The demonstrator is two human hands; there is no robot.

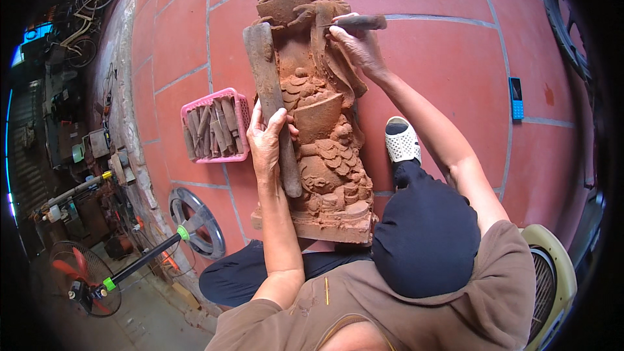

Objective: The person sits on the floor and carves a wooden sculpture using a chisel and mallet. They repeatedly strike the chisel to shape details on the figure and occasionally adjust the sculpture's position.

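Note:
A reddish-brown carved wooden statue (318,117) lies in front of me, its base toward my lap and its far end at the top of the view. Round the lower part of a long, flat wooden mallet (263,68) my left hand (265,140) is closed; the mallet lies along the statue's left side. My right hand (359,49) grips a chisel (361,23) by the statue's upper right side. The chisel's dark handle points right, and its tip, toward the carved drapery, is too small to make out.
To the left, a pink basket (242,120) holds several wooden-handled tools. A fan (81,279) on a pole with a round base (198,221) stands lower left. At right on the red tiles lies a blue phone (516,99). My white shoe (403,140) is beside the statue.

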